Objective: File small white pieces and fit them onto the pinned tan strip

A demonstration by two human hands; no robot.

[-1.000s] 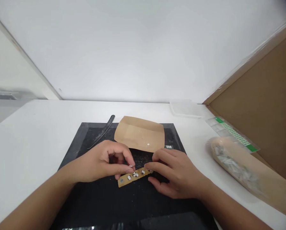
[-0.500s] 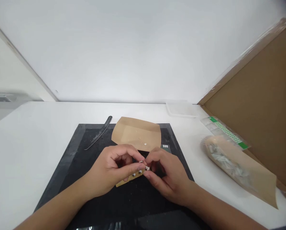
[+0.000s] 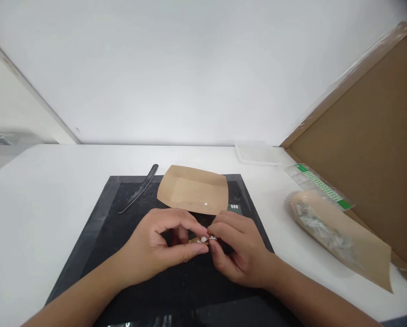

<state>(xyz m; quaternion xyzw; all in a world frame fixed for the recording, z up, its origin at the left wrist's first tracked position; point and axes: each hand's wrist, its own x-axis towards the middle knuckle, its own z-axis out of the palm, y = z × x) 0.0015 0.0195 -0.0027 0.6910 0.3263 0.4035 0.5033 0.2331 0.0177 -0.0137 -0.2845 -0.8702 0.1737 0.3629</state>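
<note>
Over the black mat (image 3: 135,299), my left hand (image 3: 166,238) pinches a small whitish piece (image 3: 204,239) between thumb and index finger. My right hand (image 3: 240,247) meets it from the right, its thumb and index finger closed on a small shiny metal piece (image 3: 212,238). The two pieces sit close together at the fingertips; whether they touch is too small to tell. A tan strip (image 3: 192,240) lies beneath and behind my left fingers, mostly hidden by them.
Behind my hands, a brown paper tray (image 3: 193,188) holds small white bits. A dark curved tool (image 3: 142,188) lies left of it. To the right are a tray of clear packets (image 3: 370,254), a green-labelled plastic sheet (image 3: 321,185) and a clear lid (image 3: 256,154).
My fingertips have drawn closer around the small pieces. The whitish piece shows more plainly, while the tan strip with its shiny studs is more covered. The whole view has shifted slightly.
</note>
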